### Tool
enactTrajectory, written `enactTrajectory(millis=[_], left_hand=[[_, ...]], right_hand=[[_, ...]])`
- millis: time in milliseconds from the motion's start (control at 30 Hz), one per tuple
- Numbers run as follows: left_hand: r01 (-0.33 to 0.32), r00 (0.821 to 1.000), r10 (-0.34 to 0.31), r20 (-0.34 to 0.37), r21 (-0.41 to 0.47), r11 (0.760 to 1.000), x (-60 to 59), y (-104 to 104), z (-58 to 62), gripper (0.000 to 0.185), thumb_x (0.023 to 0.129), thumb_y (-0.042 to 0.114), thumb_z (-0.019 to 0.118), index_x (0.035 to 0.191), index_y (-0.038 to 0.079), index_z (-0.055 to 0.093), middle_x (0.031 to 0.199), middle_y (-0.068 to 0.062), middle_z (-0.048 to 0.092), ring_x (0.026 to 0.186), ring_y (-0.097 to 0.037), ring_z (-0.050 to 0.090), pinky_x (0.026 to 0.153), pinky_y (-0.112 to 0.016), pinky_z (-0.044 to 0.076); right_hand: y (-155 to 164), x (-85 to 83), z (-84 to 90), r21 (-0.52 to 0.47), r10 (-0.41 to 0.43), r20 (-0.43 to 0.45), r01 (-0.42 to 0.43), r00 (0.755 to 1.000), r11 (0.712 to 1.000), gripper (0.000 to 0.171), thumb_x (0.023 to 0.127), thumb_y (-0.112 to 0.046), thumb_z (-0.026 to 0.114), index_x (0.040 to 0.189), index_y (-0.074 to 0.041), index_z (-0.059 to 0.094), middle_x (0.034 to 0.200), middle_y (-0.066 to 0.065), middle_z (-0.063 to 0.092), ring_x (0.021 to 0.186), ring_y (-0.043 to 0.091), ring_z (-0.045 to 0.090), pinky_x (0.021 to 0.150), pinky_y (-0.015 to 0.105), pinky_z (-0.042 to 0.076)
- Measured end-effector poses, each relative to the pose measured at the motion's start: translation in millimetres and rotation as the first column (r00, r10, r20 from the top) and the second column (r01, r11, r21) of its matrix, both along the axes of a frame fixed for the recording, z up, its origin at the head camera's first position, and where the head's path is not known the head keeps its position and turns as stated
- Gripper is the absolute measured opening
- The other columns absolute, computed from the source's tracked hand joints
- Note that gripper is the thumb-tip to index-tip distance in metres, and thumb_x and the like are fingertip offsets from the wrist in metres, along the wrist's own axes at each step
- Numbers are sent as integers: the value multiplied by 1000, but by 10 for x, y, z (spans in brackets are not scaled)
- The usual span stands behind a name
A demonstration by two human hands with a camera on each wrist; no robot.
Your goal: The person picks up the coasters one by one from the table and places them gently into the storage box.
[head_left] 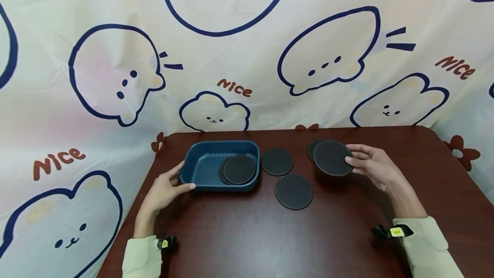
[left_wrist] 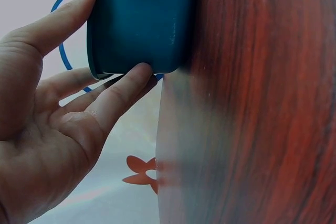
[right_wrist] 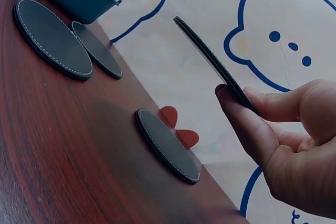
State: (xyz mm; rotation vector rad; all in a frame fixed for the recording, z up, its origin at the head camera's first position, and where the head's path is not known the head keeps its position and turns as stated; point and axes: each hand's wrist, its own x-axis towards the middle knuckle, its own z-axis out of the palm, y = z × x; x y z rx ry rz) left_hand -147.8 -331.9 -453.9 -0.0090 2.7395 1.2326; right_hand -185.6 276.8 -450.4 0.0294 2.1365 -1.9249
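Even, soft light; edge distortion

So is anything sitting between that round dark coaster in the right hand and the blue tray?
Yes, partly. The right hand holds a round dark coaster lifted off the brown wooden table. Another flat dark coaster lies on the table between it and the blue plastic tray, low enough to pass over.

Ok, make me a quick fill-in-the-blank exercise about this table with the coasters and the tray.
The right hand pinches one dark round ____ above the table.
The left hand touches the ____ tray.
Inside the tray lie ____ coasters.
Flat on the table lie ____ coasters.

Missing: coaster; blue; two; three
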Motion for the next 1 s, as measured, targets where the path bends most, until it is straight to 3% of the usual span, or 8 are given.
enactTrajectory(millis=[367,1000], left_hand=[[-4,1000,4,-4,-1,1000,-44,-13,26,92,99,28,80,171,8,26,165,-29,44,140,-50,60,112,-62,49],[3,1000,-3,-1,7,1000,-14,0,-1,91,100,26,79,171,7,26,162,-30,47,140,-48,60,114,-63,48]], right_hand=[[-98,-91,74,-25,-8,12,8,1000,1000,62,103,-16,74,156,-3,44,108,-16,76,91,4,77,82,20,64],[-409,-116,97,-11,4,-4,-4,1000,1000,65,107,-13,68,162,2,38,109,-16,73,91,3,77,84,20,63]])
